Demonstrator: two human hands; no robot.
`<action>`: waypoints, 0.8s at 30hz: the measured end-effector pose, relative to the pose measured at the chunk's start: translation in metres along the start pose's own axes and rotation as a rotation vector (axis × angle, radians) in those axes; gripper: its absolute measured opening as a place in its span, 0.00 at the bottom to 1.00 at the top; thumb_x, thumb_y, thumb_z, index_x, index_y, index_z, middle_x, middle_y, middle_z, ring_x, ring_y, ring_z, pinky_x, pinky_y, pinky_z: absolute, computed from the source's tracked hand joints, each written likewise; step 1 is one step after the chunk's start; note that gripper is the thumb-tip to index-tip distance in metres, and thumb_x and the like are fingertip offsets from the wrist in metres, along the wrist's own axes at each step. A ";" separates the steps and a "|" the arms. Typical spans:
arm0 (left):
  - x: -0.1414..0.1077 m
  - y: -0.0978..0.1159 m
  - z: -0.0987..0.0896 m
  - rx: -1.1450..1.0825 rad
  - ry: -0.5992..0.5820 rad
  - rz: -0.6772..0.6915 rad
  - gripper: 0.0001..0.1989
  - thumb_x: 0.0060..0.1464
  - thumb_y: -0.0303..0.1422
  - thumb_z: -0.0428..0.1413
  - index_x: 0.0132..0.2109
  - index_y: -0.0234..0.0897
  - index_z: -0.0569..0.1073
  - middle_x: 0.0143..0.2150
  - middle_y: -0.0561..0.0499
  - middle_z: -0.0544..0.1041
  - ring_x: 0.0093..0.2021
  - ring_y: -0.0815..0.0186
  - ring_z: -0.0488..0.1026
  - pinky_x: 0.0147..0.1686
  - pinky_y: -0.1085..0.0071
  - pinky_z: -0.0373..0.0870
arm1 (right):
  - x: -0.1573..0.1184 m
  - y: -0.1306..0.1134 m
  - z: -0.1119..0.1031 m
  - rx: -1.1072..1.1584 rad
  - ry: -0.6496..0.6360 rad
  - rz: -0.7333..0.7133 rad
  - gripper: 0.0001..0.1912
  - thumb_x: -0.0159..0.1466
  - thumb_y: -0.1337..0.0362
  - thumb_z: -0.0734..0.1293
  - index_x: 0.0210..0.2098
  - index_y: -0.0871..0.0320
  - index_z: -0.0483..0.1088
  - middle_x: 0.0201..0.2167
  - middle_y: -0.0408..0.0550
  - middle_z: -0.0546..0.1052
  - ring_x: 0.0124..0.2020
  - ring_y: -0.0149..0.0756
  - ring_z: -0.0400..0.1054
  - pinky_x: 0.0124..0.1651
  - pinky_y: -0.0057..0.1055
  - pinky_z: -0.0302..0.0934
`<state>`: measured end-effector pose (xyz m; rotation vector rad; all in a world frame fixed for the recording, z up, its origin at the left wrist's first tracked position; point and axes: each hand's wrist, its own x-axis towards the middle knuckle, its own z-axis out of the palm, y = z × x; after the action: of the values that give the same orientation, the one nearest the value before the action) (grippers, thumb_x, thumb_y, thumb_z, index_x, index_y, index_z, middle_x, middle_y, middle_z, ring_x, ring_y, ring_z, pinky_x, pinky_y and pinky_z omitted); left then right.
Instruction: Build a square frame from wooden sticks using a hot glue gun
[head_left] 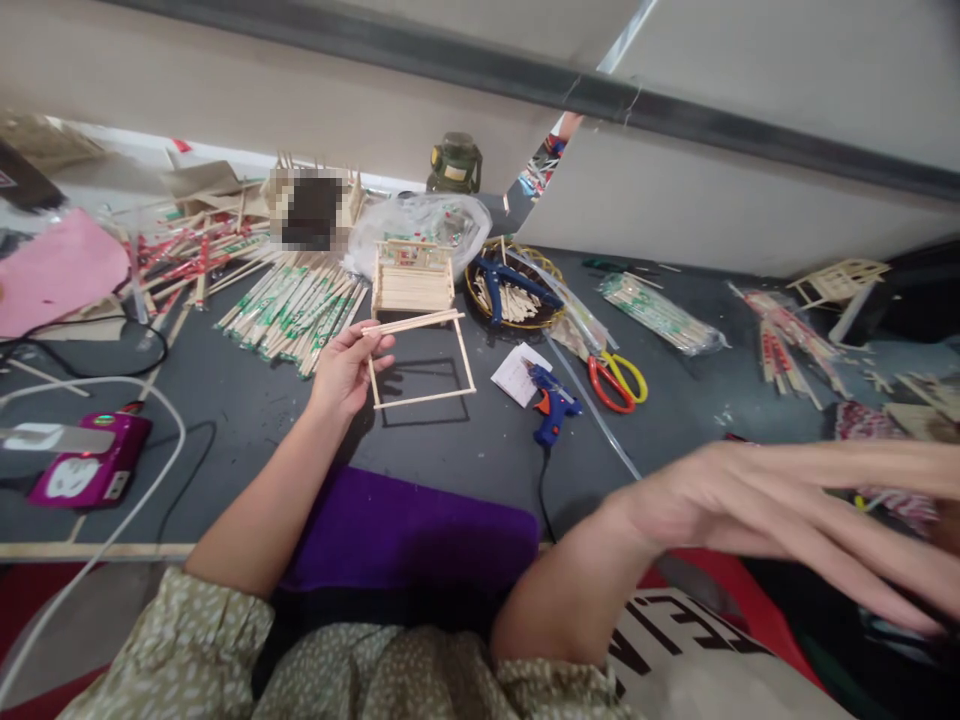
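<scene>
My left hand [346, 368] is closed on a rectangular frame of thin wooden sticks [424, 399], pinching its upper left corner and tilting it above the dark table. My right hand [780, 510] reaches out at the right, its fingers long and stretched, somewhat blurred; nothing shows in it. Just beyond the frame stands a small wooden stick model [412, 290] with a slatted floor. A blue glue gun [555, 405] lies on a white paper [513, 376] right of the frame. Beside it are scissors [616, 380] with red and yellow handles.
Wrapped chopsticks [296, 312] lie in a pile at the left. A basket [480, 312] holds short sticks and a blue-handled tool [491, 290]. More chopstick packs [664, 312] lie to the right. A purple power box [97, 460] with a white cable [176, 420] is at the left.
</scene>
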<state>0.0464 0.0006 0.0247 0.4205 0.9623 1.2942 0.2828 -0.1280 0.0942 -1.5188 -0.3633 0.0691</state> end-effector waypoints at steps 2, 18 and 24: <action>-0.001 -0.004 0.001 0.038 -0.033 -0.006 0.06 0.51 0.19 0.60 0.36 0.32 0.74 0.27 0.53 0.78 0.27 0.72 0.78 0.23 0.79 0.76 | -0.002 0.011 0.021 0.306 -0.174 -0.063 0.22 0.66 0.42 0.53 0.44 0.40 0.73 0.27 0.39 0.75 0.19 0.30 0.67 0.19 0.32 0.56; 0.007 -0.023 -0.005 0.298 -0.090 0.018 0.11 0.48 0.26 0.64 0.39 0.32 0.72 0.27 0.53 0.75 0.27 0.68 0.77 0.22 0.76 0.76 | -0.027 0.115 0.110 -0.200 -0.879 0.100 0.14 0.53 0.53 0.69 0.32 0.58 0.73 0.25 0.46 0.75 0.27 0.36 0.68 0.29 0.32 0.62; 0.010 -0.029 -0.009 0.517 -0.107 0.090 0.11 0.49 0.24 0.61 0.41 0.33 0.72 0.24 0.55 0.73 0.25 0.68 0.75 0.21 0.75 0.72 | -0.027 0.118 0.109 -0.210 -0.944 0.099 0.05 0.52 0.61 0.68 0.28 0.56 0.71 0.21 0.40 0.72 0.23 0.32 0.65 0.28 0.30 0.61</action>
<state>0.0566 -0.0001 -0.0058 0.9309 1.1949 1.0788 0.2482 -0.0232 -0.0258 -1.6338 -1.0656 0.8656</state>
